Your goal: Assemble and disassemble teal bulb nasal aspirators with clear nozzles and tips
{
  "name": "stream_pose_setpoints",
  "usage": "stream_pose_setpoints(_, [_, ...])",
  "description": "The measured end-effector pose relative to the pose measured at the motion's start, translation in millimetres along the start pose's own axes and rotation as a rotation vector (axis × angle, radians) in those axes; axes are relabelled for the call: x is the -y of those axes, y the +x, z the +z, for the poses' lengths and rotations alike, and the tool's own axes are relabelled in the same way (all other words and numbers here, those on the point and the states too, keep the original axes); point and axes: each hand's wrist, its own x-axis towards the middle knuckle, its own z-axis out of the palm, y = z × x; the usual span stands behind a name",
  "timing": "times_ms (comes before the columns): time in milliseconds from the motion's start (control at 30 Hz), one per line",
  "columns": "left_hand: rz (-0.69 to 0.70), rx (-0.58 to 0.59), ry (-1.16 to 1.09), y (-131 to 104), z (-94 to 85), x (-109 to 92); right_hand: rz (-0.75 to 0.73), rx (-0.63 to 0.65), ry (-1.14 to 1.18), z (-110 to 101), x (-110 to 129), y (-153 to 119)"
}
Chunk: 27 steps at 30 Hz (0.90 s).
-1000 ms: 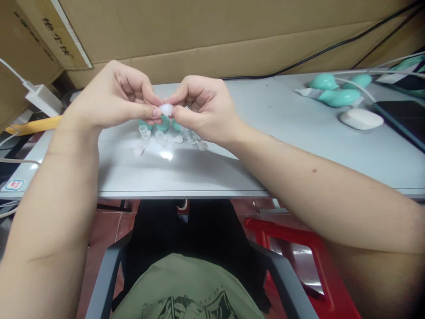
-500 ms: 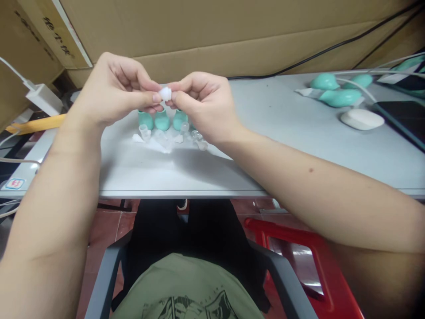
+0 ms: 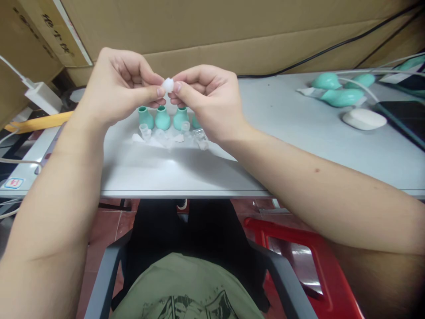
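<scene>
Between my fingertips, raised above the table, is a small white plastic piece [image 3: 168, 85]; its exact kind is too small to make out. My left hand [image 3: 128, 86] pinches it from the left with thumb and forefinger. From the other side my right hand [image 3: 209, 95] pinches the same piece. Below stand several green rubber bulbs [image 3: 163, 118] in a row, their open necks up, one partly hidden by my right hand. In front of them lie a small clear plastic cup [image 3: 144, 132] and several other clear and white plastic pieces [image 3: 201, 139].
More green bulbs [image 3: 341, 97], some with clear tips, lie at the table's right beside a white rounded case [image 3: 364, 119] and a dark device [image 3: 403, 119]. A white charger [image 3: 44, 98] stands at the left. Cardboard [image 3: 212, 31] closes off the back.
Both hands have risen slightly and shifted a little right with the white piece, which has turned somewhat. More of the bulbs' necks now shows beneath them.
</scene>
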Motion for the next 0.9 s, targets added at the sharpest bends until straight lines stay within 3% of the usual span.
stream_pose_setpoints(200, [-0.003, -0.036, -0.031, 1, 3.4, 1, 0.004, -0.064, 0.023, 3, 2, -3])
stream_pose_setpoints(300, [-0.019, -0.046, -0.038, 1, 3.2, -1, 0.069, -0.022, -0.003, -1, 4, -6])
stream_pose_setpoints(400, [0.0, -0.012, -0.074, 0, -1.5, -2, 0.121, 0.067, 0.128, 0, 10, -9])
stream_pose_setpoints(533, [0.023, 0.054, -0.103, -3, -5.2, 0, 0.219, 0.004, 0.224, 9, 21, -10])
stream_pose_setpoints(700, [-0.011, 0.025, -0.032, -5, 22.0, -4, 0.198, 0.019, 0.17, 5, 24, -6])
stream_pose_setpoints(767, [-0.002, 0.034, -0.026, -6, 33.9, -8, 0.252, 0.141, 0.102, 0, 20, -5])
stream_pose_setpoints(833, [-0.001, 0.047, -0.018, -7, 37.6, -9, 0.104, 0.058, 0.203, -6, 13, -4])
stream_pose_setpoints(867, [-0.004, 0.052, -0.012, -7, 35.6, -9, 0.171, 0.126, 0.175, -8, 10, -4])
stream_pose_setpoints(900, [-0.009, 0.056, -0.004, -7, 31.5, -9, 0.122, 0.071, 0.204, -10, 7, -4])
